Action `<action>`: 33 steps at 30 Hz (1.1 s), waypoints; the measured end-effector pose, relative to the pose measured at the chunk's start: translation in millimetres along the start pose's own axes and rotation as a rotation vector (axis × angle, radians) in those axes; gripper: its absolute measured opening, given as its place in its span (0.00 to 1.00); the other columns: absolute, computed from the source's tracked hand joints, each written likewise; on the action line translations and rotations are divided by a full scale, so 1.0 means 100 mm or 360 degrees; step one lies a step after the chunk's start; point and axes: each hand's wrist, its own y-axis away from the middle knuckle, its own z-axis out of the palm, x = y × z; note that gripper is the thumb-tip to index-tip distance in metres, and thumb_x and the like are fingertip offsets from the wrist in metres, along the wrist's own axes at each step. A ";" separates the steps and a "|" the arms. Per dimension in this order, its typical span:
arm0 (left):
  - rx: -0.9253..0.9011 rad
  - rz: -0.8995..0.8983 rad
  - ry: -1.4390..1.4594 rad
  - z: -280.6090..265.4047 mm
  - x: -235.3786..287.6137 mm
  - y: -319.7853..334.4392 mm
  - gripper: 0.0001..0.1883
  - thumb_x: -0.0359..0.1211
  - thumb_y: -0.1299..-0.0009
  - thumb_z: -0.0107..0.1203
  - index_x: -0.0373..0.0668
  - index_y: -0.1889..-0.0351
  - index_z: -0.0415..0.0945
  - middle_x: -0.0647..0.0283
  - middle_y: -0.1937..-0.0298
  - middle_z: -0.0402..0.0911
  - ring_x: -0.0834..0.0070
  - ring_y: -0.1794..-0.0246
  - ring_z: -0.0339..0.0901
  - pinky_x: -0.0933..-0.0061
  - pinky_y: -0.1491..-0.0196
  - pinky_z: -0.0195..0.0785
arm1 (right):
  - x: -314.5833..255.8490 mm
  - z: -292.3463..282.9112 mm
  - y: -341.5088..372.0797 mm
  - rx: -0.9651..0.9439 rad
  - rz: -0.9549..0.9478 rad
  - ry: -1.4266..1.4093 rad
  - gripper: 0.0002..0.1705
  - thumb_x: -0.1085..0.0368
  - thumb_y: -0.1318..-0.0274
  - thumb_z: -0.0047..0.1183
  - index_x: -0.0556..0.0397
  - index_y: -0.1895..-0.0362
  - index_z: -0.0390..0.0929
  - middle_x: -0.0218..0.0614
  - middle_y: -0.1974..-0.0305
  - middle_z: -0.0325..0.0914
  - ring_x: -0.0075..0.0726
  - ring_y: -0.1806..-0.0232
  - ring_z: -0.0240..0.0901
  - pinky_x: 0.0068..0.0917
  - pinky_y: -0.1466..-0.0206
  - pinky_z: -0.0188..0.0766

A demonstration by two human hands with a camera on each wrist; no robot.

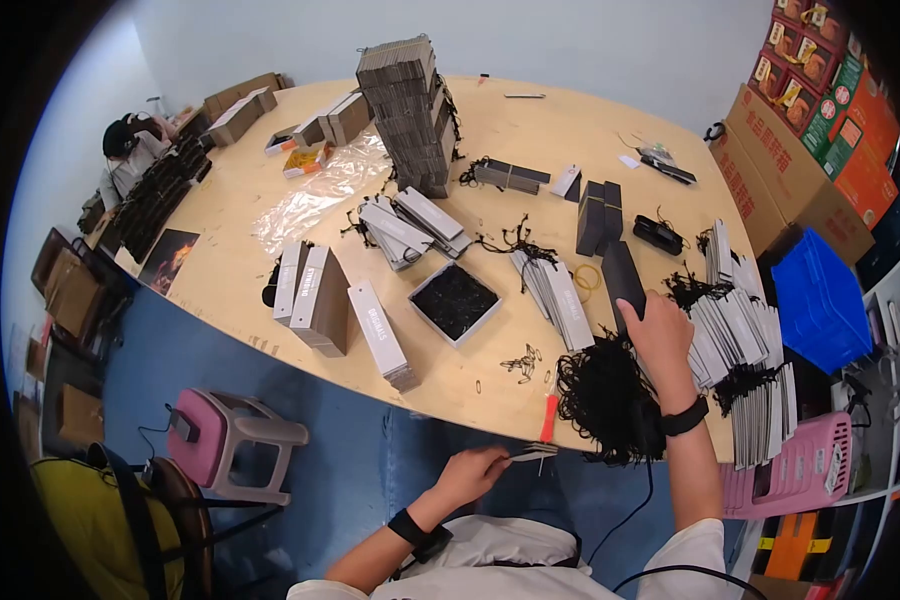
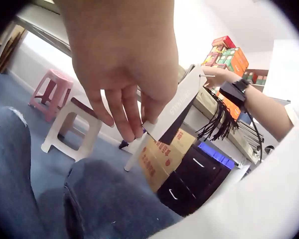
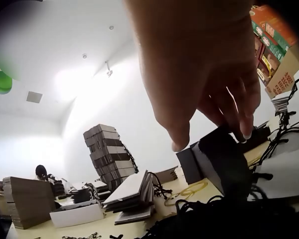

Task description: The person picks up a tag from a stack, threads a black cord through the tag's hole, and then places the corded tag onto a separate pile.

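Observation:
My left hand pinches a few thin tags, white with grey print and black, just off the table's front edge. A red-handled tool points off that edge, its thin metal tip overlapping the tags' end. On the right, my right hand reaches over a black stack of tags. Its thumb and fingers lie on opposite sides of the stack's top in the right wrist view. Below that hand, a bundle of black cords spreads over the table edge.
A white box of small black pieces stands mid-table near white tag stacks. Farther back rises a tall grey stack. Fanned tags and a blue bin are at right. Another person sits at far left.

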 end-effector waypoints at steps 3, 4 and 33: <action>0.0077 0.0025 0.0059 0.02 0.00 0.00 0.11 0.39 0.29 0.56 0.45 0.55 0.80 0.55 0.62 0.84 0.57 0.65 0.84 0.62 0.64 0.76 | -0.06 -0.01 -0.03 -0.0123 0.0141 0.0066 0.24 0.46 0.39 0.54 0.56 0.61 0.81 0.46 0.66 0.83 0.57 0.61 0.81 0.48 0.60 0.76; 0.0079 0.0022 0.0061 0.00 0.01 0.01 0.11 0.39 0.29 0.56 0.45 0.55 0.80 0.55 0.62 0.84 0.57 0.65 0.84 0.62 0.64 0.76 | -0.07 -0.02 -0.03 -0.0131 0.0192 0.0111 0.23 0.47 0.39 0.54 0.56 0.60 0.81 0.46 0.66 0.83 0.57 0.62 0.81 0.48 0.60 0.76; 0.1629 0.0156 -0.0743 -1.40 0.33 -0.05 0.15 0.27 0.30 0.58 0.45 0.46 0.80 0.56 0.37 0.77 0.53 0.31 0.66 0.57 0.31 0.56 | 0.51 0.03 2.12 -0.0496 -0.0171 -0.1283 0.07 0.72 0.49 0.64 0.54 0.63 0.84 0.36 0.75 0.80 0.28 0.83 0.70 0.23 0.78 0.63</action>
